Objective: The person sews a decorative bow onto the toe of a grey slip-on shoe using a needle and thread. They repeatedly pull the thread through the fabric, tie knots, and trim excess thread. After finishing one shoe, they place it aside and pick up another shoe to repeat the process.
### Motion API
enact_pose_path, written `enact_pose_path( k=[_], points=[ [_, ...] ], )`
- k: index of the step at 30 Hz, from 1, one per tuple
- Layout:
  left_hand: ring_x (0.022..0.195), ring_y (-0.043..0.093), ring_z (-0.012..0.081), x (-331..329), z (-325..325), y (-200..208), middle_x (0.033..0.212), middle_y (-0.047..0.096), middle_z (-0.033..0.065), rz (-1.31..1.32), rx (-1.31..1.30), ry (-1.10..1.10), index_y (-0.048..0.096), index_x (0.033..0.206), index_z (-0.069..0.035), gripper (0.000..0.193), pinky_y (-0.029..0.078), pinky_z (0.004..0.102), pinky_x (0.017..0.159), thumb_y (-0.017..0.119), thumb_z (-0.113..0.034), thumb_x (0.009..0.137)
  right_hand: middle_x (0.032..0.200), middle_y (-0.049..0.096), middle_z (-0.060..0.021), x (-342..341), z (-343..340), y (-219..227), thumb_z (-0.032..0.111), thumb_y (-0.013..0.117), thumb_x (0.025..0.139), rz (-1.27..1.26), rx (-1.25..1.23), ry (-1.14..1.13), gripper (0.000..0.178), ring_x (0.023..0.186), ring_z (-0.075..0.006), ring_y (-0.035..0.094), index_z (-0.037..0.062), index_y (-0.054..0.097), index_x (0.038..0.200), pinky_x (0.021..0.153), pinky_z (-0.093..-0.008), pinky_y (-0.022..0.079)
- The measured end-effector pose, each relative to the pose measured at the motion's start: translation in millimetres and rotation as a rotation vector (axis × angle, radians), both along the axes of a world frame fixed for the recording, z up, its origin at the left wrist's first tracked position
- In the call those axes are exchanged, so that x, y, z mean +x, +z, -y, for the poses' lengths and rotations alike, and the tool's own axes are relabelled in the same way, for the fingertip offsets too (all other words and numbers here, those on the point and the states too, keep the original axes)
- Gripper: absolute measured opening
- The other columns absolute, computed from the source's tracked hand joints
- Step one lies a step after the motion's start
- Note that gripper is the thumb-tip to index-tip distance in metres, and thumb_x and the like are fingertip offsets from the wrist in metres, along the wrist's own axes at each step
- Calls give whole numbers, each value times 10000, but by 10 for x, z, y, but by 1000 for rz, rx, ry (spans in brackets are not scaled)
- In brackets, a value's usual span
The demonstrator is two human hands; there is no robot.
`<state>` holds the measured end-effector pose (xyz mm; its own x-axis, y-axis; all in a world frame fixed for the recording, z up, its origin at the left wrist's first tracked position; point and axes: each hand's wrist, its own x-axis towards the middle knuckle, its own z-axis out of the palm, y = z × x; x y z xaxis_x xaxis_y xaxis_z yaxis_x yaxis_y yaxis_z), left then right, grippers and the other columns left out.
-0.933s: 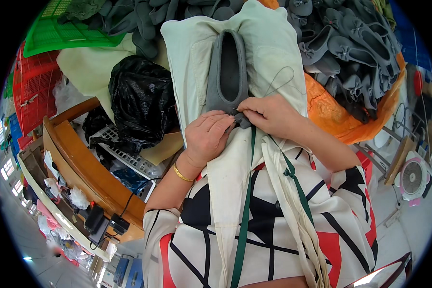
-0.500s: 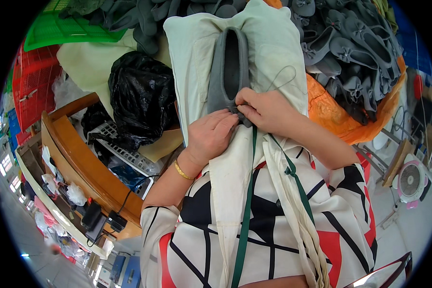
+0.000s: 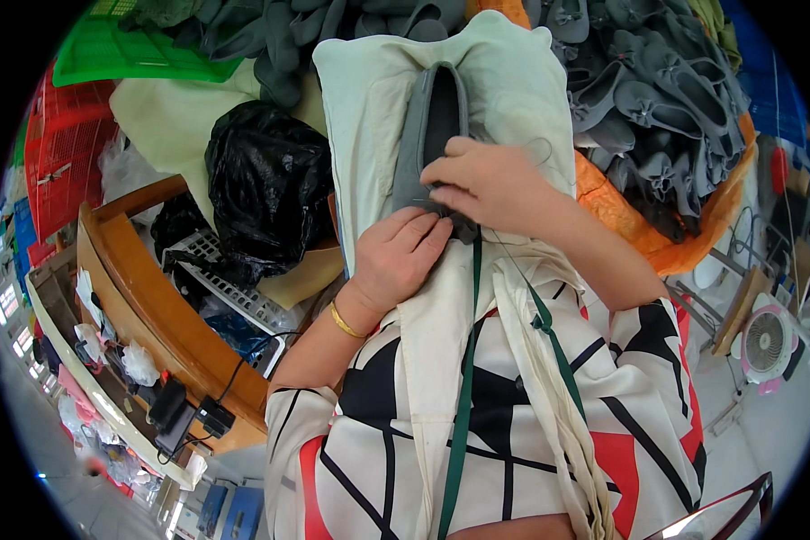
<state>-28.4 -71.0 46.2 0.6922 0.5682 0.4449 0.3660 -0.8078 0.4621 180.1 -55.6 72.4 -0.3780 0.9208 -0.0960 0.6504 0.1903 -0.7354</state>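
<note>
A grey slip-on shoe (image 3: 408, 148) lies on a white cushion (image 3: 360, 90) in front of me, its toe toward my body. My left hand (image 3: 396, 256) is closed on the toe's left side, thumb and fingertips pressing a small dark piece of trim (image 3: 463, 227). Over the shoe's front, my right hand (image 3: 499, 184) has its fingers bent together in a pinch; what they hold is too small to make out. A thin dark thread (image 3: 542, 153) loops out beside that hand, above the cushion. Near the right fingertips a fine light line crosses the toe.
Many grey shoes with bows (image 3: 657, 99) fill an orange sack (image 3: 630, 238) at the right. More grey shoes are heaped at the far edge, beside a green basket (image 3: 126, 54). To the left are a black plastic bag (image 3: 261, 171) and a wooden drawer (image 3: 144, 297). A fan (image 3: 769, 335) stands right.
My right hand has shifted slightly left and up over the shoe's front, turning its back upward. The thread loop is drawn smaller. My left hand keeps its place at the toe.
</note>
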Motion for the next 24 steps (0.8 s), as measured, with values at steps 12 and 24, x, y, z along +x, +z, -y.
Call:
enact_pose_path(
  k=[12,24],
  points=[
    [761,616,237,5,-55,-111,831,645,36,64,-264,96,677,879,-104,247,512,329,632,801,-76,667,794,618,-55,1,-64,-471,238,501,1021,-1017,-702,-467,191,608,-152,620,74,563,946,515,-282,480],
    [752,607,269,58,-107,-6,825,662,73,11,-384,84,698,901,-70,202,489,357,639,791,-59,722,610,426,-24,1884,-232,330,-13,515,948,-1391,364,-1028,154,605,-165,509,40,468,811,1092,-563,435]
  ],
)
